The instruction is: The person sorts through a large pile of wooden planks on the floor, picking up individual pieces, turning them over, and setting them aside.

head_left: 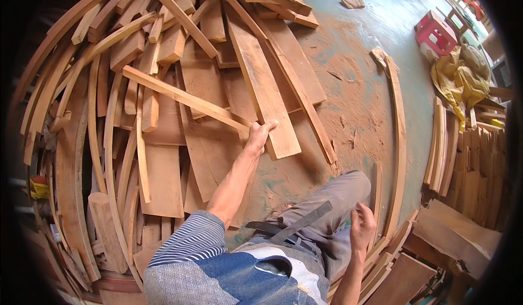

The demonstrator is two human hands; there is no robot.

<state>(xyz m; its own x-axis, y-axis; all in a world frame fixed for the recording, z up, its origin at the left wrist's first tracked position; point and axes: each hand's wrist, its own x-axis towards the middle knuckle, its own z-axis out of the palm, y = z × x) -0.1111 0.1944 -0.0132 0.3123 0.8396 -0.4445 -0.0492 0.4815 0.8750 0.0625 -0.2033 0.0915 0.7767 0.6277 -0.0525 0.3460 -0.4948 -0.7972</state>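
board (262, 81), pale and flat, near end at left hand (260, 136), far end over wood pile (161, 177). left grip pinches board's left edge, thumb on top face. long axis runs away from person, slanting leftward; most of length beyond grip. narrow stick (185, 97) ends at left hand; cannot tell if held. right hand (363, 227) farther off, beside knee (354, 186), fingers curled; cannot tell if holding anything.

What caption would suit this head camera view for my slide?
Beside piled wood, the left hand grips a pale board near its end; the right hand looks empty.
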